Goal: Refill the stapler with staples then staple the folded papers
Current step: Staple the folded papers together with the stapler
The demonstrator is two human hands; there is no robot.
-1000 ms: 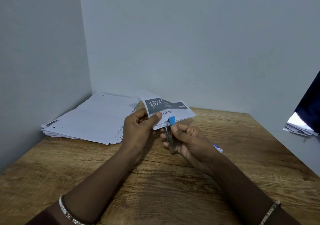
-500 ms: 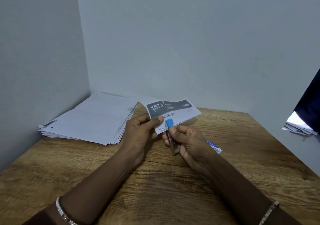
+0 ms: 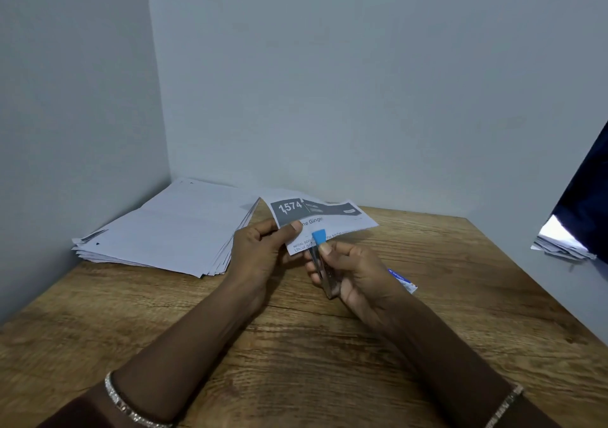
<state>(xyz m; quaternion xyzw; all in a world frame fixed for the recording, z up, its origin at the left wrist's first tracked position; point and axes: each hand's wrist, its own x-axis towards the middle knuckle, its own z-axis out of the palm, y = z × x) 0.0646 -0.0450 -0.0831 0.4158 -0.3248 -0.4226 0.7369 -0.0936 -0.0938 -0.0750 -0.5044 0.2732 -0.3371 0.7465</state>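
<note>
Being pinched by the left hand close to the stapling spot, the folded paper, probably light and floppy, is being held above the table while the stiff stapler is being gripped by the right hand.

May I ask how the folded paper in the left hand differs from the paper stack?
The folded paper is held up by the left hand; the paper stack lies flat on the table. The folded paper shows dark print; the stack's top looks mostly blank. Both are white paper.
</note>
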